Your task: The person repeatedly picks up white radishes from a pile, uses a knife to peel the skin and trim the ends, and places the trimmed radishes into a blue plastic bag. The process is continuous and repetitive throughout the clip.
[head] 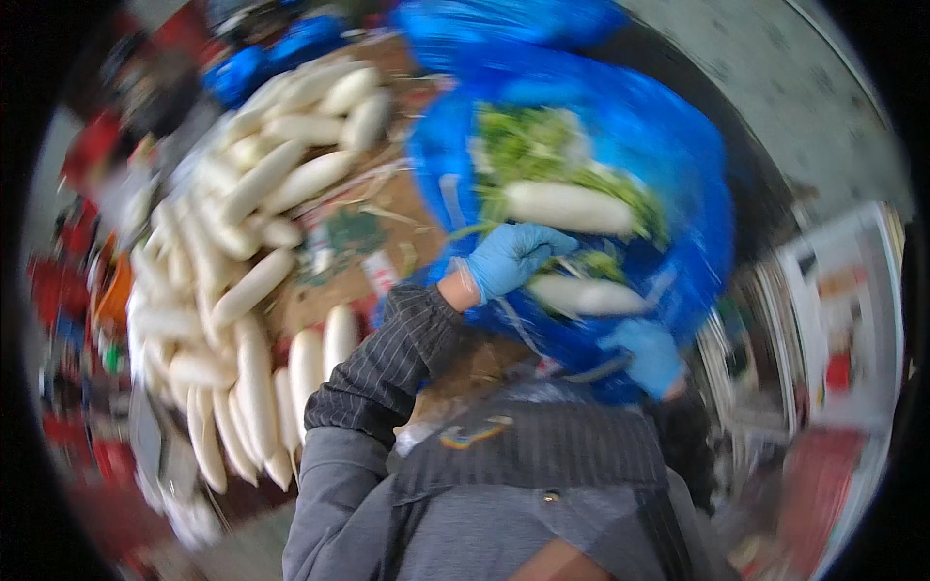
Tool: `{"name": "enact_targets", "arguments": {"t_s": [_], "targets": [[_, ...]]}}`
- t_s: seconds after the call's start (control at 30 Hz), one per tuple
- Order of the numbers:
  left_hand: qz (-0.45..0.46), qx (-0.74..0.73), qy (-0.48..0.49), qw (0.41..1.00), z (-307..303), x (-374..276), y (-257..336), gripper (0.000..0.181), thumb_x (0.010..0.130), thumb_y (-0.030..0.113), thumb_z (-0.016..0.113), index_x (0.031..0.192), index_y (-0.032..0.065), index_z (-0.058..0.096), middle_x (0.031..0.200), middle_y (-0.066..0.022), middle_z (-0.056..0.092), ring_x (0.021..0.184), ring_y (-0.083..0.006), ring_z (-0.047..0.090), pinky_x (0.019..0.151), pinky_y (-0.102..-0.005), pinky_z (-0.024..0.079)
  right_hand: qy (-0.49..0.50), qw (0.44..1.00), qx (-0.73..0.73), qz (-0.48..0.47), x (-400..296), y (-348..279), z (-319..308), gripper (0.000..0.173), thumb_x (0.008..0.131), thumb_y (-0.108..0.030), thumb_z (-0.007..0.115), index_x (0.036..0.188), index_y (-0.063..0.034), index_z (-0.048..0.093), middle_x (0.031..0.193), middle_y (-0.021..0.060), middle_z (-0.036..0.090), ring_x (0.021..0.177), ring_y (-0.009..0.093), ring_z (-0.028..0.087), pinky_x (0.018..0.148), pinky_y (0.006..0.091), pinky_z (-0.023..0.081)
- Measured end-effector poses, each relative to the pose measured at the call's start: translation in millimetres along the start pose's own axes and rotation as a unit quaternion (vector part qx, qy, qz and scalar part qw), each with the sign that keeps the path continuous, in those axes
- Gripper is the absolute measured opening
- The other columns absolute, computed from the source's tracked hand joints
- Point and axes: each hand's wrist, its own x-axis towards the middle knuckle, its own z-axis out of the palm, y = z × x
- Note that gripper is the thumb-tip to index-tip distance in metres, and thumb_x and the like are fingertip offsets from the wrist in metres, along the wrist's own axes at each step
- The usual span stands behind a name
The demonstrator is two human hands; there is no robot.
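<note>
A blue plastic bag (pixel 697 167) lies wide open before me. Inside it are leafy greens (pixel 530 141) and two white radishes, an upper one (pixel 570 206) and a lower one (pixel 588 295). My left hand (pixel 512 261), in a light blue glove, is over the bag's left part between these radishes. Its fingers are curled, and whatever they may hold is hidden. My right hand (pixel 647 356), gloved the same way, is against the near right side of the bag, below the lower radish. Blur hides whether its fingers grip the plastic.
A large heap of white radishes (pixel 254 181) covers the left of the brown table surface (pixel 407 210), with several lying along its near edge. Another blue bag (pixel 508 22) stands at the far side. To the right is a white shelf-like unit (pixel 843 312), blurred.
</note>
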Motion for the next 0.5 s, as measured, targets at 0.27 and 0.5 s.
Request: {"name": "enact_targets", "arguments": {"t_s": [0.27, 0.5], "targets": [[-0.087, 0.353, -0.273, 0.89, 129, 61, -13, 0.071, 0.063, 0.04, 0.083, 0.12, 0.007, 0.058, 0.107, -0.0208, 0.059, 0.102, -0.0398, 0.057, 0.088, -0.0476, 0.048, -0.015, 0.997, 0.027, 0.075, -34, -10, 6, 0.036, 0.066, 0.004, 0.057, 0.09, -0.0156, 0.074, 0.086, 0.0054, 0.065, 0.084, 0.03, 0.061, 0.073, 0.0427, 0.048], [-0.22, -0.042, 0.123, 0.967, 24, 54, 1, 0.069, 0.075, 0.024, 0.082, 0.13, -0.0005, 0.049, 0.119, -0.0168, 0.062, 0.107, -0.0238, 0.061, 0.088, -0.0367, 0.051, 0.243, 0.887, 0.321, 0.224, 7, -26, -39, 0.032, 0.092, -0.003, 0.062, 0.124, -0.0067, 0.061, 0.094, 0.0095, 0.068, 0.077, 0.009, 0.062, 0.066, 0.0273, 0.051]]}}
